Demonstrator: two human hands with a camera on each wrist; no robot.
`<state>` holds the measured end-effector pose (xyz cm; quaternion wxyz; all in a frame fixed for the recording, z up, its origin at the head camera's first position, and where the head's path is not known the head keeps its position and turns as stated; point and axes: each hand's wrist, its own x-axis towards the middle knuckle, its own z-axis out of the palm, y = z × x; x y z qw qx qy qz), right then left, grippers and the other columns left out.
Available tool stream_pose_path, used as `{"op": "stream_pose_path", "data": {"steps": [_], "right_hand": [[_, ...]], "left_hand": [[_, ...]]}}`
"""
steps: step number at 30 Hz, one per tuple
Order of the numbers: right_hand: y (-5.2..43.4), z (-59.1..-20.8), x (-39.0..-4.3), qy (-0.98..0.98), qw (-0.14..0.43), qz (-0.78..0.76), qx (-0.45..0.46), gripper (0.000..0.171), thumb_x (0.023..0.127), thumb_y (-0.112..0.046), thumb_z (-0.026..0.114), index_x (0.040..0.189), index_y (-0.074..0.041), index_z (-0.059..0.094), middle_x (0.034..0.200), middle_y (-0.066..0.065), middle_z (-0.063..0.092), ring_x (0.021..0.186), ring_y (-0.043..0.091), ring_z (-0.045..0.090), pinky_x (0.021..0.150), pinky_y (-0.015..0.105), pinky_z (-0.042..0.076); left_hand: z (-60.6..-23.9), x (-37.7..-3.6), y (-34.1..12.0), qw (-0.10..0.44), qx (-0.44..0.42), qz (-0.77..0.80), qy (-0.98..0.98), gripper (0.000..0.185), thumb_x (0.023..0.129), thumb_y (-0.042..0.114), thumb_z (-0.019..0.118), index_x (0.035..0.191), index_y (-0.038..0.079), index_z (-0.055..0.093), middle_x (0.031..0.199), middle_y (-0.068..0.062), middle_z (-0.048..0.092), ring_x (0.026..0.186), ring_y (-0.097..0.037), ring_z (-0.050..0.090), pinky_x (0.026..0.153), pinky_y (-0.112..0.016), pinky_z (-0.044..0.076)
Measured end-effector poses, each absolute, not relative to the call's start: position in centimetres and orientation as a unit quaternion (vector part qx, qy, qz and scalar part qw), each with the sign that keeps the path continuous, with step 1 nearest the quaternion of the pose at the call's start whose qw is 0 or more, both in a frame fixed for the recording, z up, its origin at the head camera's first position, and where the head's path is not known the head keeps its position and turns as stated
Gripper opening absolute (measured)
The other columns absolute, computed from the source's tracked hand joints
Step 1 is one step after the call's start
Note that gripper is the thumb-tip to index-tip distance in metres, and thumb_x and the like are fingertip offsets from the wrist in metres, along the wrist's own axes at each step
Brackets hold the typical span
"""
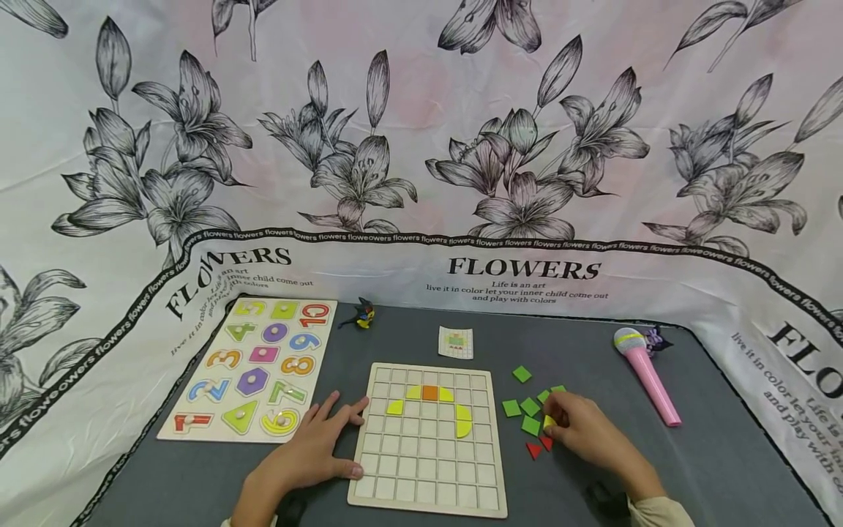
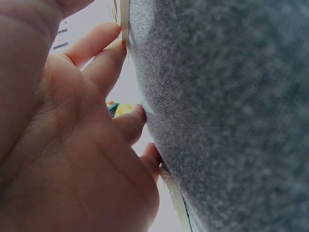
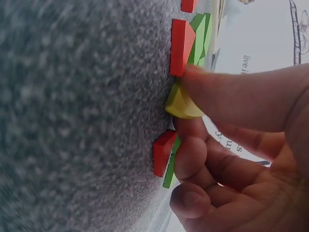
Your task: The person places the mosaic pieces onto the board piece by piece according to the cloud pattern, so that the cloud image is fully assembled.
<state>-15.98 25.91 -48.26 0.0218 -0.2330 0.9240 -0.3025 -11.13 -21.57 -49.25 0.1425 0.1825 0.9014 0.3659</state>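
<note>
My right hand [image 1: 589,432] pinches a yellow piece [image 3: 181,104] with a curved side between thumb and index finger, low over the grey tabletop. Around those fingertips lie red triangles [image 1: 533,450] and several green squares [image 1: 530,425]. To the left is a pale wooden grid board [image 1: 408,465]. On it sit an orange square [image 1: 430,394], yellow rounded pieces [image 1: 446,394] on either side of it, another yellow piece [image 1: 395,407] at left and a yellow half-round pair [image 1: 464,421] at right. My left hand [image 1: 306,457] rests spread, thumb and fingertips at the board's left edge.
A number-and-shape puzzle board [image 1: 217,437] lies at the left, overlapped by my left fingers. Behind the grid board lies a small pattern card [image 1: 456,342]. A pink toy microphone [image 1: 652,384] lies at right beside a dark figurine [image 1: 655,340]; another figurine [image 1: 364,313] stands at the back.
</note>
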Motion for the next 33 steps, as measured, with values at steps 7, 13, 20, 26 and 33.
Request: {"op": "stream_pose_path", "data": {"steps": [7, 13, 20, 26, 33], "right_hand": [[25.0, -47.9, -15.5, 0.921, 0.013, -0.318, -0.224, 0.019, 0.091, -0.002, 0.083, 0.1, -0.009, 0.068, 0.081, -0.009, 0.061, 0.069, 0.002, 0.053, 0.058, 0.027, 0.048], [23.7, -47.0, -15.6, 0.909, 0.027, -0.337, -0.243, 0.022, 0.092, 0.001, 0.079, 0.113, -0.003, 0.077, 0.099, 0.001, 0.075, 0.079, 0.003, 0.063, 0.066, 0.028, 0.055], [21.9, -46.0, -16.1, 0.892, 0.057, -0.367, -0.258, 0.023, 0.098, 0.002, 0.072, 0.119, -0.005, 0.079, 0.095, -0.004, 0.069, 0.069, 0.006, 0.058, 0.057, 0.027, 0.05], [20.1, -45.4, -16.3, 0.89, 0.053, -0.366, -0.268, 0.017, 0.097, 0.001, 0.074, 0.109, -0.008, 0.081, 0.097, -0.003, 0.071, 0.077, 0.007, 0.058, 0.064, 0.028, 0.053], [17.4, -45.4, -16.4, 0.892, 0.055, -0.354, -0.276, 0.013, 0.096, -0.003, 0.077, 0.103, -0.013, 0.08, 0.094, -0.01, 0.069, 0.082, 0.007, 0.059, 0.068, 0.029, 0.051]], "left_hand": [[-51.0, -11.4, -22.3, 0.13, 0.183, 0.373, 0.901, 0.103, 0.077, 0.055, 0.092, 0.162, 0.019, 0.046, 0.139, 0.006, 0.061, 0.159, -0.054, 0.01, 0.123, -0.075, 0.001], [-50.2, -11.3, -22.2, 0.14, 0.176, 0.372, 0.901, 0.099, 0.078, 0.048, 0.093, 0.16, 0.017, 0.048, 0.143, 0.0, 0.06, 0.159, -0.055, 0.009, 0.123, -0.076, 0.0], [-49.2, -11.1, -21.9, 0.141, 0.179, 0.354, 0.907, 0.096, 0.08, 0.039, 0.094, 0.159, 0.013, 0.048, 0.142, -0.003, 0.059, 0.158, -0.057, 0.011, 0.121, -0.078, 0.003], [-49.7, -11.3, -21.7, 0.134, 0.185, 0.357, 0.906, 0.095, 0.081, 0.043, 0.094, 0.159, 0.015, 0.048, 0.142, -0.002, 0.06, 0.158, -0.055, 0.011, 0.123, -0.077, 0.002], [-50.5, -11.3, -22.0, 0.114, 0.199, 0.365, 0.902, 0.097, 0.079, 0.053, 0.091, 0.159, 0.018, 0.048, 0.14, 0.002, 0.061, 0.158, -0.056, 0.012, 0.122, -0.076, 0.002]]}}
